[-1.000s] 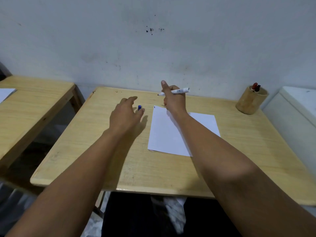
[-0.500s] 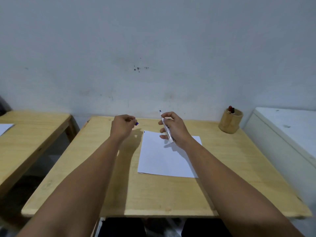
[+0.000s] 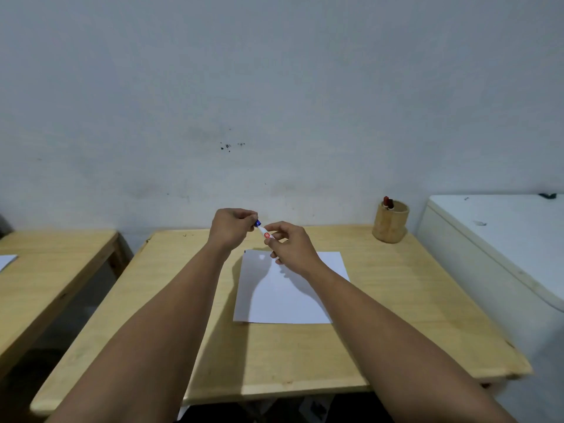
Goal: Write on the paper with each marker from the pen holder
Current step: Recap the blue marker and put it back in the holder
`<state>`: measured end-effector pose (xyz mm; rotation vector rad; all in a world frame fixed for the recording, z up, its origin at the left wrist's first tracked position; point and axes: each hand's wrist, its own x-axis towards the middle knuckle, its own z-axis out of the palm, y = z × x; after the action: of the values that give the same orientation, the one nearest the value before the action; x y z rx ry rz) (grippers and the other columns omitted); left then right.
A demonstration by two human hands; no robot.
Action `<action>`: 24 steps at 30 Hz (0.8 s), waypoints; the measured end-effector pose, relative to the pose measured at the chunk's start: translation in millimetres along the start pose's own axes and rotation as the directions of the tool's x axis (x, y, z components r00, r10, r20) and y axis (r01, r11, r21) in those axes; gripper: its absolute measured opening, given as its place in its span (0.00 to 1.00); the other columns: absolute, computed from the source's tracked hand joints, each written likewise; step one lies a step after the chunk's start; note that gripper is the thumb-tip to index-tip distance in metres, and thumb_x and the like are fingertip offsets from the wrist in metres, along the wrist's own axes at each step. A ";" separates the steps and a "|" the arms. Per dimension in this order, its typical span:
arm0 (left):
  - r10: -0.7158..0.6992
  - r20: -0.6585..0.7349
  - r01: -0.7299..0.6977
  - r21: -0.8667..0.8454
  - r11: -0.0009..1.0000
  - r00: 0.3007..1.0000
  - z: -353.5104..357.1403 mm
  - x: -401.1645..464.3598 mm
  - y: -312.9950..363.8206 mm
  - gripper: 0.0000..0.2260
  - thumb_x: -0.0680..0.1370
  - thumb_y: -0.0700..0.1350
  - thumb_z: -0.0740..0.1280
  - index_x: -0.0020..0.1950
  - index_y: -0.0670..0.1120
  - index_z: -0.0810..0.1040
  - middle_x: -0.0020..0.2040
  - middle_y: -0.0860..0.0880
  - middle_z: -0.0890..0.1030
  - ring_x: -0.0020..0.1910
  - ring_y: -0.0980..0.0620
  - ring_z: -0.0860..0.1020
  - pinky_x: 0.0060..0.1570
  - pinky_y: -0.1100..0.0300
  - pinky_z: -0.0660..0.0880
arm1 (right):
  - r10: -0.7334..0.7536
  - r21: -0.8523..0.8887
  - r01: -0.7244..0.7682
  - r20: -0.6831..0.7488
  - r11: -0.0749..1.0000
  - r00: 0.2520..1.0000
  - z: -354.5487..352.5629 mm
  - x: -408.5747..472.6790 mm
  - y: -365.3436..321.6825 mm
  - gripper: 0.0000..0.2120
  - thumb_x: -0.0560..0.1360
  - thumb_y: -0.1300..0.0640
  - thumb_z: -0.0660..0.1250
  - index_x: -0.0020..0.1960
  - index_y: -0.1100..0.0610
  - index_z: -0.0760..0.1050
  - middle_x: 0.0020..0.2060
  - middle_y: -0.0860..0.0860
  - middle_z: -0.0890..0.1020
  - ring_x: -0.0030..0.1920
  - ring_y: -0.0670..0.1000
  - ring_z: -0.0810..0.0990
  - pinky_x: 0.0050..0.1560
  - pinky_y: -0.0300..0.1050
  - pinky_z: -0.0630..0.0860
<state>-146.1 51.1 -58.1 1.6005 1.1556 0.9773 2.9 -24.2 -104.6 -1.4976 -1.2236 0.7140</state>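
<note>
STEP: person is joining blue cap [image 3: 258, 222] to marker [image 3: 265, 233] | GRIP: left hand [image 3: 232, 228] pinching cap; right hand [image 3: 290, 244] grasping marker above paper [image 3: 290, 288] | LEFT: two markers [image 3: 388, 203] waiting in pen holder [image 3: 390, 222]; paper appearing nearly blank.

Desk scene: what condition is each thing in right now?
Marker: held in right hand, blue cap at its tip.
Left hand: pinching the cap.
Paper: flat on desk, nearly blank.
Pen holder: upright, two markers inside.
</note>
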 end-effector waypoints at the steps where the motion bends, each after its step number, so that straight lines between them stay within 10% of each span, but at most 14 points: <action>1: 0.008 0.007 -0.009 0.025 1.000 1.000 2.7 0.0 0.7 0.06 0.80 0.41 0.71 0.52 0.42 0.87 0.43 0.46 0.86 0.40 0.52 0.81 0.50 0.55 0.77 | 0.000 0.013 0.000 -0.008 1.000 1.000 -1.9 -0.4 0.6 0.07 0.82 0.57 0.72 0.58 0.47 0.83 0.47 0.51 0.84 0.33 0.49 0.84 0.34 0.40 0.79; 8: 0.029 0.059 -0.031 0.030 0.999 0.998 32.6 -6.2 16.1 0.07 0.81 0.40 0.68 0.48 0.44 0.85 0.43 0.43 0.85 0.44 0.48 0.82 0.46 0.53 0.80 | 0.045 0.110 -0.034 -0.104 0.993 0.994 -22.1 1.7 2.7 0.07 0.82 0.61 0.73 0.60 0.59 0.85 0.48 0.55 0.85 0.29 0.46 0.83 0.33 0.38 0.80; 15: 0.072 0.286 -0.052 -0.078 0.996 0.955 82.9 5.3 64.0 0.18 0.83 0.40 0.63 0.73 0.48 0.76 0.60 0.48 0.85 0.55 0.49 0.84 0.61 0.52 0.77 | -0.001 -0.025 -0.004 -0.200 1.000 0.980 -97.8 24.0 -10.4 0.06 0.82 0.64 0.71 0.53 0.54 0.85 0.37 0.46 0.84 0.38 0.52 0.88 0.46 0.45 0.81; 24: 0.108 0.401 -0.180 0.147 0.973 0.910 197.8 49.6 65.5 0.34 0.75 0.53 0.76 0.79 0.51 0.69 0.68 0.47 0.79 0.61 0.48 0.81 0.62 0.50 0.79 | -0.225 -0.253 0.071 -0.656 0.965 0.721 -267.4 76.3 -50.6 0.03 0.81 0.61 0.72 0.51 0.54 0.81 0.38 0.45 0.82 0.32 0.41 0.81 0.34 0.32 0.76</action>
<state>67.7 46.2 -46.0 1.9449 0.8750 0.6123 248.6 -45.3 33.7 -1.6022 -0.8351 -0.1118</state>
